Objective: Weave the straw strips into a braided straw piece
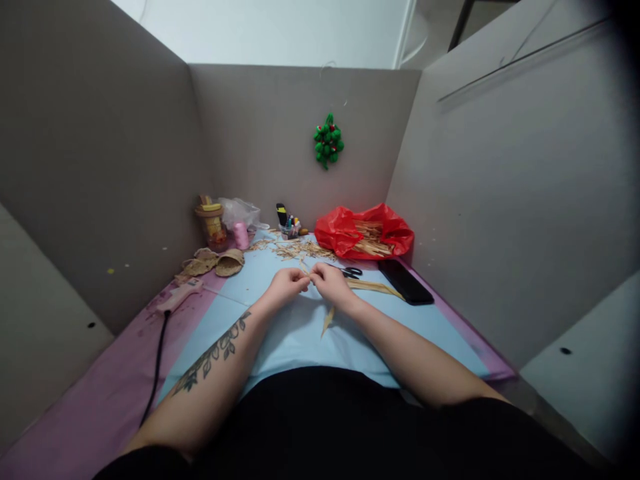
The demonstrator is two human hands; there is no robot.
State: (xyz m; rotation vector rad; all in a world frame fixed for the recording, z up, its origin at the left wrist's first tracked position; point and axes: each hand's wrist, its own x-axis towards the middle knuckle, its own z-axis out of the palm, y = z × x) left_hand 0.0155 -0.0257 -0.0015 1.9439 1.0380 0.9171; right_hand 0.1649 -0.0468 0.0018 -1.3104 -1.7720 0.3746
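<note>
My left hand (pixel 291 283) and my right hand (pixel 327 280) meet over the blue sheet (pixel 280 347), fingertips pinched together on a thin strip of straw. A pale end of the straw strip (pixel 303 264) pokes up between the hands, and a wider tan piece (pixel 327 321) hangs below my right wrist. How far the strip runs inside the fingers is hidden. Just beyond my right hand lie black scissors (pixel 353 271), partly covered. A flat bundle of straw strips (pixel 375 286) stretches from behind my right wrist toward a black phone (pixel 405 283).
A red plastic bag (pixel 337 230) of straw stands at the back right. Straw scraps (pixel 300 249) litter the back middle. At left are a pink glue gun (pixel 181 296), woven straw pieces (pixel 230 263), a pink thread spool (pixel 241 235) and a jar (pixel 213 227). Grey panels (pixel 300 133) enclose the table.
</note>
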